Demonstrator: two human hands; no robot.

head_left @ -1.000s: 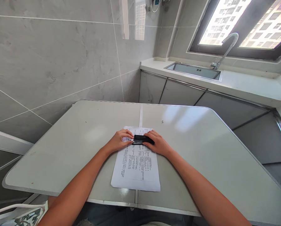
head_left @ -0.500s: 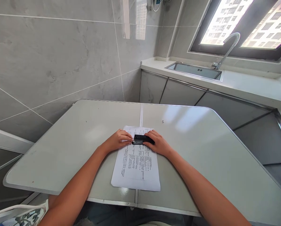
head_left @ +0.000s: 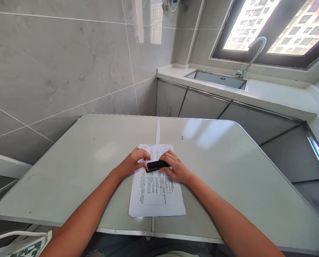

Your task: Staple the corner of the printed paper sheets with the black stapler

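A black stapler [head_left: 156, 165] lies crosswise over the printed paper [head_left: 159, 200], its left end tilted slightly toward me. My right hand [head_left: 176, 167] is closed around the stapler's right end, fingers over the top and thumb along the near side. At the other end is my left hand [head_left: 135, 161], its index finger and thumb apart in a loose curve. The left thumb is close to the stapler's tip; whether it touches I cannot tell. The upper part of the sheet is partly covered by both hands.
The pale folding table [head_left: 68, 171] has a seam [head_left: 157, 130] down its middle. A small bit [head_left: 182, 137] lies beyond the paper. Behind stand a grey tiled wall [head_left: 55, 64] and a counter with a sink [head_left: 218, 79] and a faucet [head_left: 255, 53]. A white chair-like frame [head_left: 28, 237] is at lower left.
The stapler has come slightly toward me and turned at an angle. My left fingers, earlier pinched at its left end, have spread apart. The silvery piece at that end no longer shows.
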